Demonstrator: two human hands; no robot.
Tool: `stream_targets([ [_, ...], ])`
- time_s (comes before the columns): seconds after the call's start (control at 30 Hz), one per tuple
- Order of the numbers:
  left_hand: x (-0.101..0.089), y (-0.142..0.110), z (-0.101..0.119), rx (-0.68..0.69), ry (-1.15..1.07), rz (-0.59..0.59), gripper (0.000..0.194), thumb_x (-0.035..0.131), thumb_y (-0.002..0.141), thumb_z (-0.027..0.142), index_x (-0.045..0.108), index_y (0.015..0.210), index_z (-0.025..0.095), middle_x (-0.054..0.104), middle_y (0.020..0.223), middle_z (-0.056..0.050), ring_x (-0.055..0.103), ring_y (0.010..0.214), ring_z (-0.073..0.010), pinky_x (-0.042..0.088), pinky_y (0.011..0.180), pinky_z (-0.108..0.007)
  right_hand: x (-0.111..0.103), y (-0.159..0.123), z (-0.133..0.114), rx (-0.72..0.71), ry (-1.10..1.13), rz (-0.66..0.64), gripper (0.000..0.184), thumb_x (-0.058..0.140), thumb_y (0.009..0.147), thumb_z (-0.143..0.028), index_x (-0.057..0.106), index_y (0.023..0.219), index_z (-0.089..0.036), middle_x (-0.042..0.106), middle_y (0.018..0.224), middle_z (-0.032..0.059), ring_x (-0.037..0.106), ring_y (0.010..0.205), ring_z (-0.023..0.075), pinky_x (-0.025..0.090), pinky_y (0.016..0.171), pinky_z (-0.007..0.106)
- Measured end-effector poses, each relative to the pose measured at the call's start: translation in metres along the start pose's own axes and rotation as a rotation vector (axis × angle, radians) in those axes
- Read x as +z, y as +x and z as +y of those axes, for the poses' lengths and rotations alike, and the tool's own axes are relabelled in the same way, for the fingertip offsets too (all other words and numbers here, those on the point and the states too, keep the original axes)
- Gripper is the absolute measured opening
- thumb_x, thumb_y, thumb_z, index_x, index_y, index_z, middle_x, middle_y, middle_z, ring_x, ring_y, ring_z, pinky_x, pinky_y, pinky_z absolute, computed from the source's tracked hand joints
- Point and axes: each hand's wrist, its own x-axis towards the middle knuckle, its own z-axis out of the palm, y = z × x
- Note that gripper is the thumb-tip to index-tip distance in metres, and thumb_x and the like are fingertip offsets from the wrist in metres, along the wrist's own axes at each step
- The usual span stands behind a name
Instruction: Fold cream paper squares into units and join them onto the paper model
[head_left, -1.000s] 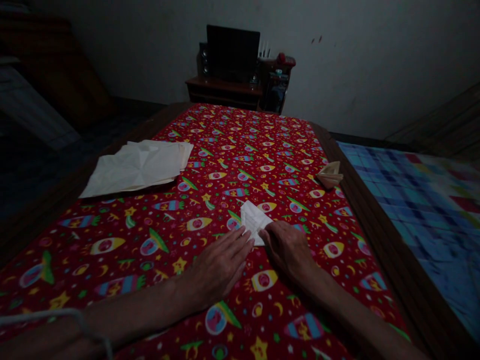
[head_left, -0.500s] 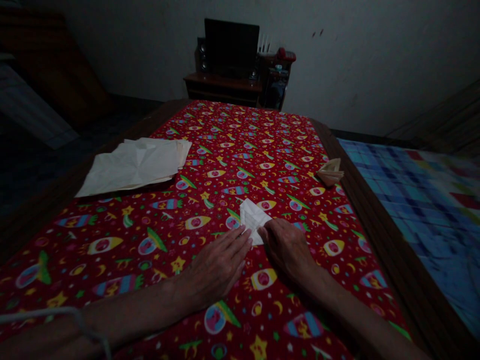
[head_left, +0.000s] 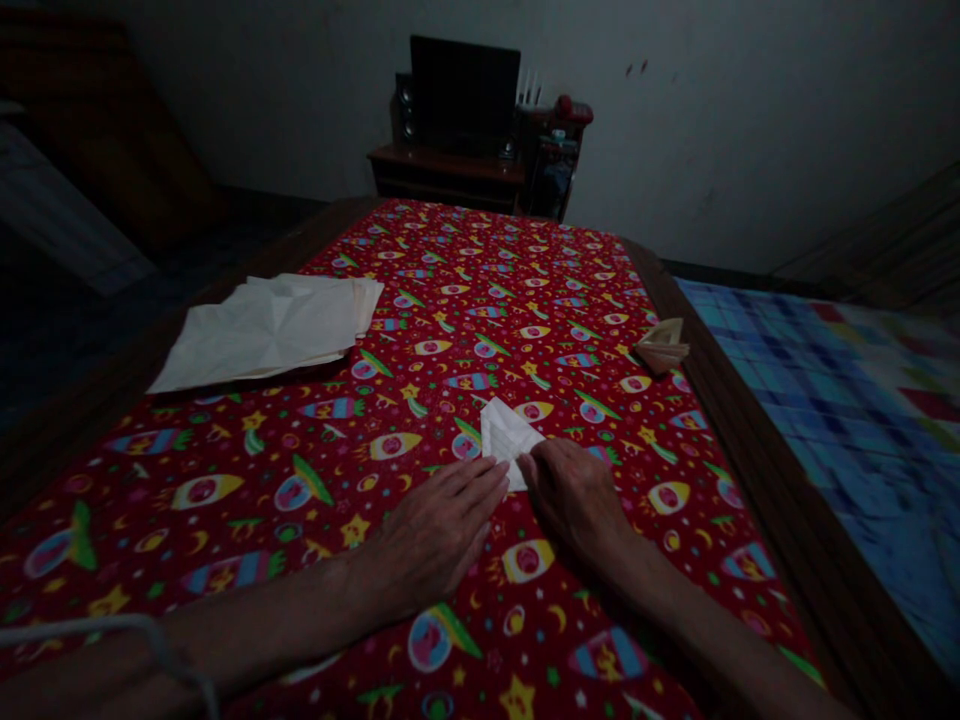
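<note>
A small piece of folded white paper (head_left: 507, 432) lies flat on the red patterned cloth, in front of me. My left hand (head_left: 442, 520) rests palm down with its fingers stretched out, the fingertips on the paper's lower left edge. On the paper's right side, my right hand (head_left: 577, 495) has its fingers curled and pinched at the edge. That hand covers the paper's right corner. A stack of creased, pale paper sheets (head_left: 262, 330) lies to the left. At the right edge of the cloth sits a folded paper piece (head_left: 663, 346), tan in colour.
The red cloth (head_left: 480, 300) with rockets covers a dark wooden table (head_left: 780, 520). Behind it stand a black monitor (head_left: 465, 95) and speakers on a wooden stand (head_left: 442, 165). A checked blue sheet (head_left: 817, 400) spreads at the right. A white cable (head_left: 97, 625) crosses my left forearm.
My left fingertips have shifted very slightly to the right along the paper's lower edge. The right hand and the paper stay nearly in place.
</note>
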Motion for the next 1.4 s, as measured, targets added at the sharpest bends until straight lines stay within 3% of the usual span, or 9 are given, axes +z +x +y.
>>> stream_targets([
  [0.3, -0.002, 0.001, 0.000, 0.006, 0.017, -0.034, 0.043, 0.039, 0.090, 0.017, 0.042, 0.132, 0.009, 0.043, 0.139, -0.011, 0.036, 0.131, -0.0254, 0.034, 0.108, -0.041, -0.003, 0.001, 0.001, 0.009, 0.062, -0.027, 0.021, 0.042, 0.090, -0.024, 0.052, 0.073, -0.017, 0.058, 0.069, 0.0045, 0.051, 0.064, 0.0149, 0.035, 0.061, 0.025],
  [0.7, 0.000, 0.003, 0.000, 0.059, 0.166, -0.048, 0.044, 0.037, 0.090, 0.018, 0.039, 0.132, 0.004, 0.042, 0.140, -0.015, 0.035, 0.130, -0.0257, 0.028, 0.109, -0.038, -0.004, 0.002, -0.002, -0.004, -0.068, 0.039, 0.021, 0.044, 0.089, -0.024, 0.057, 0.074, -0.016, 0.060, 0.071, 0.0065, 0.053, 0.066, 0.0172, 0.038, 0.060, 0.028],
  [0.83, 0.001, 0.005, 0.001, 0.062, 0.204, -0.042, 0.040, 0.038, 0.090, 0.020, 0.047, 0.125, 0.003, 0.048, 0.133, -0.016, 0.040, 0.126, -0.0271, 0.027, 0.109, -0.038, -0.013, -0.004, -0.010, -0.210, -0.119, 0.124, 0.024, 0.043, 0.089, -0.019, 0.062, 0.104, -0.014, 0.062, 0.112, 0.0155, 0.053, 0.101, 0.0266, 0.044, 0.079, 0.040],
  [0.93, 0.002, 0.005, 0.002, 0.067, 0.183, -0.037, 0.034, 0.040, 0.089, 0.019, 0.054, 0.116, 0.004, 0.054, 0.125, -0.015, 0.042, 0.123, -0.0274, 0.025, 0.110, -0.038, -0.015, -0.018, -0.018, -0.429, -0.012, 0.056, 0.038, 0.038, 0.090, -0.015, 0.050, 0.126, -0.011, 0.054, 0.128, 0.0163, 0.046, 0.120, 0.0251, 0.042, 0.094, 0.045],
  [1.0, 0.002, 0.004, 0.002, 0.059, 0.169, -0.013, 0.035, 0.040, 0.089, 0.017, 0.052, 0.119, 0.003, 0.052, 0.126, -0.015, 0.041, 0.124, -0.0268, 0.026, 0.110, -0.037, -0.015, -0.030, -0.021, -0.419, 0.010, -0.007, 0.044, 0.038, 0.090, -0.015, 0.041, 0.133, -0.005, 0.050, 0.132, 0.0179, 0.041, 0.127, 0.0238, 0.040, 0.102, 0.044],
  [1.13, 0.000, 0.005, 0.001, 0.062, 0.162, -0.011, 0.036, 0.039, 0.090, 0.017, 0.050, 0.121, 0.004, 0.051, 0.126, -0.013, 0.041, 0.123, -0.0260, 0.031, 0.106, -0.036, -0.020, -0.047, -0.013, -0.314, -0.033, -0.139, 0.054, 0.044, 0.091, -0.027, 0.033, 0.139, -0.006, 0.038, 0.142, 0.0159, 0.029, 0.134, 0.0248, 0.040, 0.104, 0.044],
  [1.4, -0.010, -0.001, -0.007, 0.119, 0.179, -0.009, 0.027, 0.039, 0.090, 0.014, 0.058, 0.108, 0.007, 0.055, 0.120, -0.012, 0.047, 0.116, -0.0248, 0.037, 0.102, -0.037, -0.031, -0.056, 0.004, -0.291, -0.144, -0.075, 0.045, 0.046, 0.090, -0.025, 0.047, 0.130, -0.004, 0.046, 0.135, 0.0179, 0.039, 0.129, 0.0269, 0.040, 0.103, 0.047],
])
